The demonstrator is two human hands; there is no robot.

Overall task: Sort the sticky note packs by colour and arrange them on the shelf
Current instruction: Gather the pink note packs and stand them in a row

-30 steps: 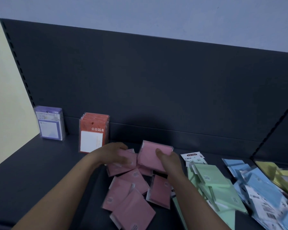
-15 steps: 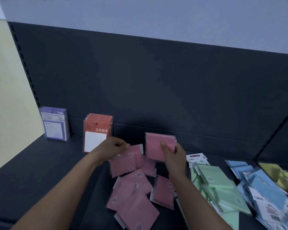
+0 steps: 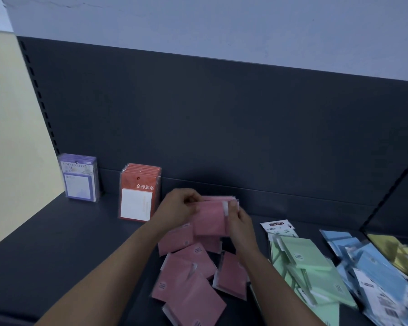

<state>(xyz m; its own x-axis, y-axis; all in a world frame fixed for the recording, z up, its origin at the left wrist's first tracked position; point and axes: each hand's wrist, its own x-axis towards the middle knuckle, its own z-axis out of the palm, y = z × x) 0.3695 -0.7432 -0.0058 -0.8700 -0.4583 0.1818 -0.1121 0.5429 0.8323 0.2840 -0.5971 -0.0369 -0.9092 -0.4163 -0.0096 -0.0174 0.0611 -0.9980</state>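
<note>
You hold a stack of pink sticky note packs [image 3: 210,218] upright, its face toward you. Your left hand [image 3: 178,208] pinches its left edge and your right hand [image 3: 242,223] its right edge, fingers clamped on it. It is just above the loose pink packs [image 3: 189,292] on the dark shelf [image 3: 57,255]. The free place beside the standing red packs [image 3: 138,196] is, I judge, nearer your left hand.

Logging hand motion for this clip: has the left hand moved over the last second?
Yes. The left hand has risen from the loose pink packs and gone right, away from the standing red packs, onto the pink stack that the right hand holds.
</note>
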